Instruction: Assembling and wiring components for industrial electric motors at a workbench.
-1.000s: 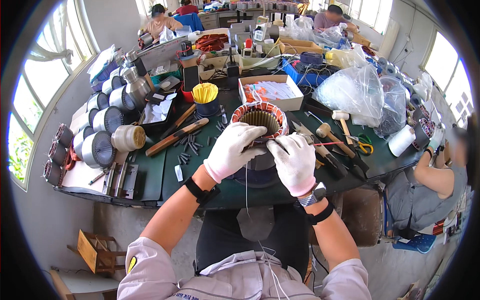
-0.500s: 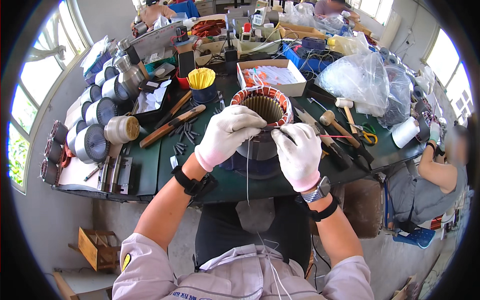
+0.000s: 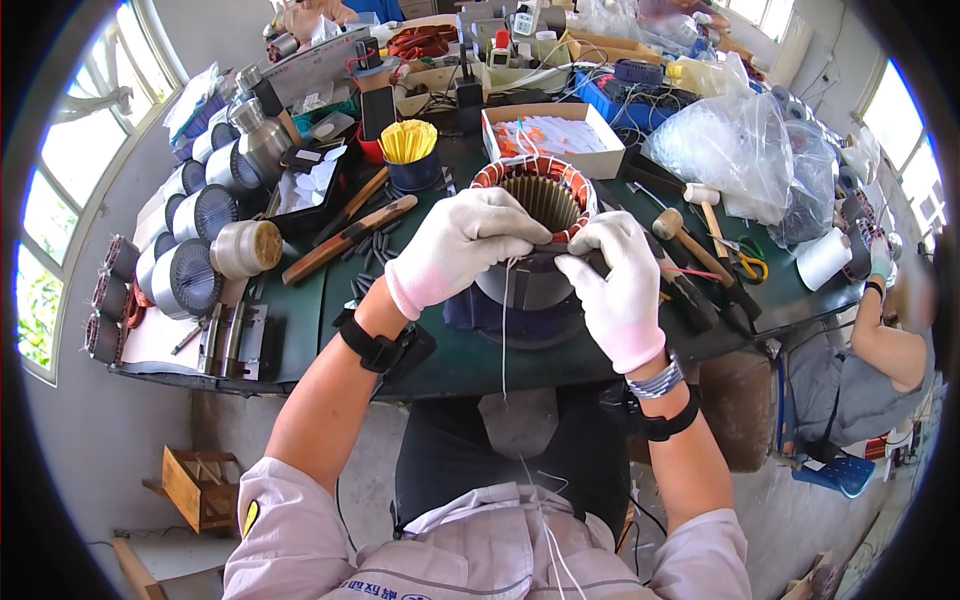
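Observation:
A motor stator [image 3: 540,202] stands upright on the bench in front of me, its copper windings bound with white cord around the top ring. My left hand [image 3: 470,240], in a white glove, is closed at the near left of the ring, its fingertips pressed together on a white cord [image 3: 506,330] that hangs down the stator's front. At the near right of the ring is my right hand [image 3: 618,280], also gloved, with curled fingers and thumb against the coil edge. What its fingertips hold, if anything, is hidden. A blue cloth-like pad [image 3: 515,330] lies under the stator.
To the left are wooden sticks [image 3: 350,240], a cup of yellow strips [image 3: 408,150] and stacked stator cores [image 3: 190,283]. A box of white slips [image 3: 552,135] sits behind. On the right lie mallets [image 3: 690,240], scissors [image 3: 748,262] and plastic bags [image 3: 715,150]. Another person [image 3: 870,340] sits at far right.
My right hand has shifted slightly right and lower, turning at the wrist, and its fingertips have moved off the spot at the front rim. My left hand stays close to the same place.

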`<move>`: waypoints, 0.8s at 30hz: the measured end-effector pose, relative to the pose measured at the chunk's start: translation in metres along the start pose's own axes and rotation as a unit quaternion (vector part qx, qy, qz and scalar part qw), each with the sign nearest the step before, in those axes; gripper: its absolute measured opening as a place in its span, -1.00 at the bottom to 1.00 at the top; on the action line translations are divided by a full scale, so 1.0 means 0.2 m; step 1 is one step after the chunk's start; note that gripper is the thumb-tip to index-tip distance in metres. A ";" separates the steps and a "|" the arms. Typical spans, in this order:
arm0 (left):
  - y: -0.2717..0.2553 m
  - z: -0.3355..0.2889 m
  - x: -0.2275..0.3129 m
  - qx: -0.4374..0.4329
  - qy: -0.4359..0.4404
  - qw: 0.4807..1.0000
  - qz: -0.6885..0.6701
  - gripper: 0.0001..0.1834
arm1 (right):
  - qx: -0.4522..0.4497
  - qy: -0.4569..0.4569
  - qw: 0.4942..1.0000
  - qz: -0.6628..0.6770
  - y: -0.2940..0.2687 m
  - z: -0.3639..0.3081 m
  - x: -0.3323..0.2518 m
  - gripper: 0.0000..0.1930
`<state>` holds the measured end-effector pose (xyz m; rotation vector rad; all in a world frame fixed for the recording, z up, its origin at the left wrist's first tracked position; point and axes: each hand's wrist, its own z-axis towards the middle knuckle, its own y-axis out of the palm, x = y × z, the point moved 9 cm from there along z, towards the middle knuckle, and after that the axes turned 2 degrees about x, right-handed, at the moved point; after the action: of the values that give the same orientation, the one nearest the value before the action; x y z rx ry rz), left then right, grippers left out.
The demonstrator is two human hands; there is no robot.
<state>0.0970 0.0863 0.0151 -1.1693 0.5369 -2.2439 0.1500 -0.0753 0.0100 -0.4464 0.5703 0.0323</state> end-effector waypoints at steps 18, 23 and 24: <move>0.02 -0.06 -0.02 0.052 0.022 0.998 0.008 -0.73 | -0.001 -0.025 1.000 -0.016 -0.01 0.00 -0.01 -0.81; 0.03 -0.06 0.00 0.082 0.059 0.995 0.014 -0.73 | -0.007 -0.018 1.000 -0.010 -0.03 -0.02 0.04 -0.73; 0.03 -0.07 0.00 0.086 0.056 0.995 0.019 -0.73 | -0.001 -0.012 1.000 -0.018 -0.03 -0.02 0.06 -0.68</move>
<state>0.0882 0.0835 0.0041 -0.9441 0.3962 -2.2827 0.1589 -0.0838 0.0032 -0.4586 0.5396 0.0040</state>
